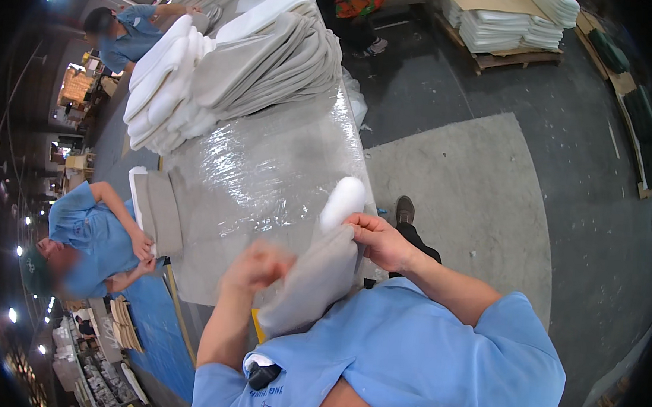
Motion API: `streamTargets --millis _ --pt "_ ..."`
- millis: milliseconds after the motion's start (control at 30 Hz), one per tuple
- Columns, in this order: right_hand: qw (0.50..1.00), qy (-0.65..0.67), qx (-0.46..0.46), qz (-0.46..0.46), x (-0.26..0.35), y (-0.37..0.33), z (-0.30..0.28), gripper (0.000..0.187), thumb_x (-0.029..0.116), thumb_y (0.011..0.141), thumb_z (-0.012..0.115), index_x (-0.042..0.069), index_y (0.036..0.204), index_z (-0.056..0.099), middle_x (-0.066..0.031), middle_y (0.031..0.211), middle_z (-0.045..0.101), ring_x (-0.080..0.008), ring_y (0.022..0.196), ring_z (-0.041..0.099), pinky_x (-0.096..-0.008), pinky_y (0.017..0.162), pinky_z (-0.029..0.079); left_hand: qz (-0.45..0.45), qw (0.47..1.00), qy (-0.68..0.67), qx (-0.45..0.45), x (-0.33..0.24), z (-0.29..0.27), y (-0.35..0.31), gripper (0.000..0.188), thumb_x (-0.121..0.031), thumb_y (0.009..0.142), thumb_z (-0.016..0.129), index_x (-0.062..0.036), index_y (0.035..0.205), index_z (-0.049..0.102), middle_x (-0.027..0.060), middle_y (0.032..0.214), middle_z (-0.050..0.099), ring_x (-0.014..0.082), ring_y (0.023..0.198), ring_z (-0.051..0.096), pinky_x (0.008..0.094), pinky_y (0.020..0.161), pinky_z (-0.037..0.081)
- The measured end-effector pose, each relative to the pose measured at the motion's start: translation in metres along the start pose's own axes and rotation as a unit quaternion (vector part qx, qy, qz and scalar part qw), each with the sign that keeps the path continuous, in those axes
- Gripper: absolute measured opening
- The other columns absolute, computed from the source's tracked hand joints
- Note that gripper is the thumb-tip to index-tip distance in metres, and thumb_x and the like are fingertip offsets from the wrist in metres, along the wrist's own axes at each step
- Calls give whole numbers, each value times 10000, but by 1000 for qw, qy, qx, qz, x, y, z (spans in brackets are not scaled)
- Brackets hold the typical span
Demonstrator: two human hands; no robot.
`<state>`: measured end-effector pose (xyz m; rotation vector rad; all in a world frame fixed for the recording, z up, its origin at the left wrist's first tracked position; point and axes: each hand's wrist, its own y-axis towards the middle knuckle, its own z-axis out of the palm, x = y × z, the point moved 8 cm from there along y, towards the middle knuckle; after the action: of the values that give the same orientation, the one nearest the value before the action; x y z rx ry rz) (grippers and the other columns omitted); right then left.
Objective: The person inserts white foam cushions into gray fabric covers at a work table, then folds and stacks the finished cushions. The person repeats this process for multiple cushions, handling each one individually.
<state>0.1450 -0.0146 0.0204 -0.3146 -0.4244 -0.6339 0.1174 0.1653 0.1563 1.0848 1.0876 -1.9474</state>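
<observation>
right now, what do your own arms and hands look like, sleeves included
The left hand and right hand are bare, without gloves, and the forearms are uncovered too. The light blue sleeves are short and loose. No cables, watch or bracelet can be seen on either arm. The left hand is blurred, hiding finer detail.

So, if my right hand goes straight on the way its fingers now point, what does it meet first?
Probably the white padded roll, just past the edge of the grey cover that your right hand pinches. Depth is unclear, so it could instead pass above the roll, over the plastic-covered table.
</observation>
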Motion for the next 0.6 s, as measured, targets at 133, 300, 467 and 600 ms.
streamTargets --millis 133,300,467,600 --pt "971 -216 -38 -94 27 0 8 199 219 1103 598 62 1167 702 30 1058 691 -60 1007 591 -255 899 483 -4 961 143 -238 11 -2 63 163 -111 1040 634 -1 1008 750 9 839 680 108 729 634 258 678 516" --pt "922 -317 -145 -169 40 -6 -3 183 172 1089 606 24 1140 700 -20 993 716 -80 930 611 -274 836 502 131 888 374 -233 -11 46 53 256 -40 976 704 -55 1232 696 15 868 616 116 717 598 285 668 503" --pt "889 -365 -170 -221 46 -8 6 163 163 1069 632 28 1113 712 -70 934 731 -112 863 643 -293 797 523 131 867 480 -11 -44 98 49 628 -18 847 835 -72 1411 565 54 1083 567 97 723 560 240 667 483" --pt "874 -404 -162 -215 50 -8 18 147 154 1051 658 32 1102 723 -90 939 742 -149 837 672 -310 772 539 76 933 348 46 -29 59 78 790 -17 819 860 -99 1483 441 68 1303 503 77 791 563 227 668 479"
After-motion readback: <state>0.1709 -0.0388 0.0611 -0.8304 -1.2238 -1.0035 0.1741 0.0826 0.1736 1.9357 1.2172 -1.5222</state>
